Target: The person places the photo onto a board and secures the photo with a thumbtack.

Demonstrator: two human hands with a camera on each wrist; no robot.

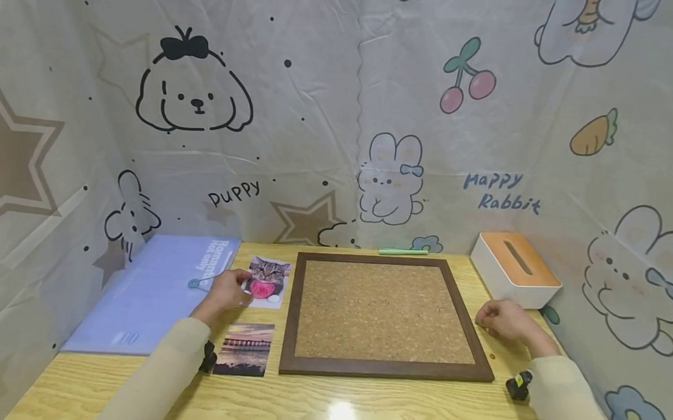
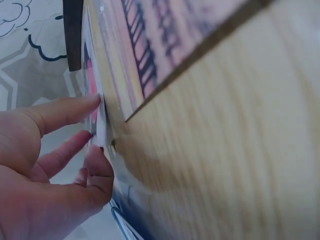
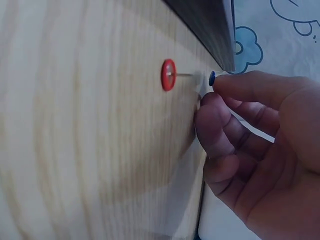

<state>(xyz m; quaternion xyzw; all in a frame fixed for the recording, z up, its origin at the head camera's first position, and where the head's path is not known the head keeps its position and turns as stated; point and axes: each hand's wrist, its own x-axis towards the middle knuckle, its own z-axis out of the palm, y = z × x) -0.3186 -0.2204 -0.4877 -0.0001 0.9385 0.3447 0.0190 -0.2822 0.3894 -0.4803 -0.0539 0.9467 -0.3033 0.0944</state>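
A photo of a cat (image 1: 264,271) lies left of the corkboard (image 1: 385,314). My left hand (image 1: 229,288) holds its near left edges; in the left wrist view the thumb (image 2: 75,110) and curled fingers are on the print. Below lies a sunset pier photo (image 1: 245,351). Right of the board, my right hand (image 1: 502,318) is low by the table, fingers curled. It pinches a blue thumbtack (image 3: 212,78) at the thumb and fingertip; the tack's needle is hidden. A red thumbtack (image 3: 169,75) lies point up nearer me.
A blue-violet folder (image 1: 155,295) with a string button lies at the left. Behind the board is a green pen-like stick (image 1: 403,252). A white tissue box (image 1: 516,270) with a wooden lid stands back right. Printed cloth (image 1: 319,107) encloses the table's back and sides.
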